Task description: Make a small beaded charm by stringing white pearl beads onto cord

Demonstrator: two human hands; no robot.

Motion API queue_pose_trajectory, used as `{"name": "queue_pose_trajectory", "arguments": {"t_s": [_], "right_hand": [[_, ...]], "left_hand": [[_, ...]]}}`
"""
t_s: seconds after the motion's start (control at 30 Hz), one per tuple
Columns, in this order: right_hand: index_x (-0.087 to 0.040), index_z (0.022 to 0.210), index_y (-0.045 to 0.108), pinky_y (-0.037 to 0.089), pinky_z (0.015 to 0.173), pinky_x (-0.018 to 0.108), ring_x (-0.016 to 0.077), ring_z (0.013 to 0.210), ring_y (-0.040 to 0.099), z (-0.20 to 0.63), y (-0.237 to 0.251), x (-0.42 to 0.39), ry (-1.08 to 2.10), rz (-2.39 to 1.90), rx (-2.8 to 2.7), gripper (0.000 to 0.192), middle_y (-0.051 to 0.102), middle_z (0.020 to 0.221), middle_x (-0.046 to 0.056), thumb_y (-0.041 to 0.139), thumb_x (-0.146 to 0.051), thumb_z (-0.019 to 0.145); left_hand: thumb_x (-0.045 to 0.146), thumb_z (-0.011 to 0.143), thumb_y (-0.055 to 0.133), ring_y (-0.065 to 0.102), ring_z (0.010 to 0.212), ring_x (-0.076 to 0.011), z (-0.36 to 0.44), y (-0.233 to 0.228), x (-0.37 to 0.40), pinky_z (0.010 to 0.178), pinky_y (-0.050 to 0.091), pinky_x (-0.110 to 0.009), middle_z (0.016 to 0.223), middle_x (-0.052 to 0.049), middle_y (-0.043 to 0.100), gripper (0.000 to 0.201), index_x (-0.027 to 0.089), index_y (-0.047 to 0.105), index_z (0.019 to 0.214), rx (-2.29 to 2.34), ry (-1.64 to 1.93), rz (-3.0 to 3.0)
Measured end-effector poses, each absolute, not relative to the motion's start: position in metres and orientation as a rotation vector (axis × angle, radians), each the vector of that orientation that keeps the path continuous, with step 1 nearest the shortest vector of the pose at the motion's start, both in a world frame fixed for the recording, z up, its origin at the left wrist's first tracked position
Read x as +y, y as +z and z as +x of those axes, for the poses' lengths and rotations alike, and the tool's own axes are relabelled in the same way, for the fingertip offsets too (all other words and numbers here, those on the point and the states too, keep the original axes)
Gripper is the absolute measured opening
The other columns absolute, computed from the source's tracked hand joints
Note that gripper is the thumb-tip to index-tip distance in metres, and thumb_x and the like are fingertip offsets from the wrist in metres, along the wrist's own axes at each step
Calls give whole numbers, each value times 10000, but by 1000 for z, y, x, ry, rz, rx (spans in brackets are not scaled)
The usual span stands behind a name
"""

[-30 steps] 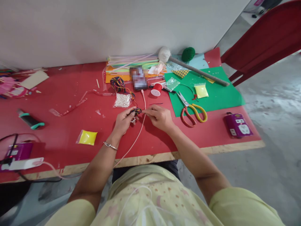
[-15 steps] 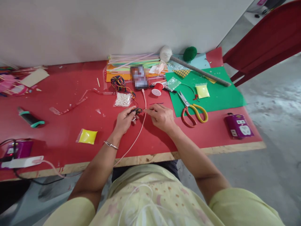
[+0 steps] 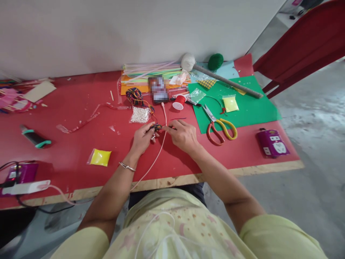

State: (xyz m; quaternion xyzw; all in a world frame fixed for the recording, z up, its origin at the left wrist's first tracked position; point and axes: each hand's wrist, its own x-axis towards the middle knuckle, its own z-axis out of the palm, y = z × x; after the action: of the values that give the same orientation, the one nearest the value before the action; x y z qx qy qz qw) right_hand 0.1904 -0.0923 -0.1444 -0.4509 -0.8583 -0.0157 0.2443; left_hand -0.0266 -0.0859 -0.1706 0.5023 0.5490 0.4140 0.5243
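Observation:
My left hand (image 3: 142, 138) is closed around a small bundle of multicoloured yarn (image 3: 156, 127), with a few white beads (image 3: 153, 137) showing under its fingers. My right hand (image 3: 184, 136) is in a pinch, its fingertips right beside the bundle; what lies between them is too small to make out. A short dark red strand (image 3: 178, 118) shows just behind the right knuckles. Beyond the left hand lie a clear packet of white beads (image 3: 140, 114) and a multicoloured yarn ball (image 3: 134, 96), from which a strand trails toward the bundle.
A pink cable (image 3: 162, 145) runs between my hands to a phone (image 3: 159, 94). Nearby are a red thread spool (image 3: 179, 102) and scissors (image 3: 215, 120) on green paper (image 3: 249, 108). A yellow packet (image 3: 100, 157), a cutter (image 3: 36, 137) and a purple box (image 3: 273, 143) lie farther out.
My right fingertips have shifted slightly left and closer to the yarn bundle. The left hand keeps its hold, nearly still. The whole view has shifted a little.

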Motion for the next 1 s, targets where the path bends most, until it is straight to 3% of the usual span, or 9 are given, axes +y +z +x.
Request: {"name": "queue_pose_trajectory", "arguments": {"t_s": [0.33,0.53,0.73,0.87,1.0], "right_hand": [[-285,1202,725,345,661,326,195,899,526,189,-140,-95,-119,-1218,-2358,327,707,1068,57,483,-172,1014],[-313,1210,734,355,662,300,182,931,603,193,-148,-89,117,-1281,-2272,375,716,1045,31,526,-144,948],[-267,1237,706,350,653,276,180,901,637,195,-149,-87,291,-1297,-2282,315,733,1053,54,486,-267,1012],[-286,1250,695,289,599,288,173,828,607,198,-145,-86,190,-1276,-2371,337,721,974,43,485,-210,997],[-291,1218,715,310,631,314,188,852,574,201,-139,-86,1,-1221,-2426,362,705,933,58,452,-158,1008]], "left_hand": [[422,837,719,570,466,-92,-23,-168,-87,467,449,-207,694,-44,720,546,105,688,1281,1338,1058,1158],[417,803,751,577,477,-104,-22,-163,-88,465,452,-217,674,-51,724,590,85,689,1286,1327,1055,1121],[454,793,765,562,486,-104,-28,-162,-87,460,436,-220,668,-47,712,600,98,705,1272,1268,1027,1124],[428,795,769,546,480,-96,-31,-160,-88,444,426,-215,665,-42,694,561,91,718,1241,1235,980,1138],[418,796,767,542,465,-98,-29,-159,-88,427,419,-217,653,-40,686,513,96,737,1195,1250,975,1156]]}}
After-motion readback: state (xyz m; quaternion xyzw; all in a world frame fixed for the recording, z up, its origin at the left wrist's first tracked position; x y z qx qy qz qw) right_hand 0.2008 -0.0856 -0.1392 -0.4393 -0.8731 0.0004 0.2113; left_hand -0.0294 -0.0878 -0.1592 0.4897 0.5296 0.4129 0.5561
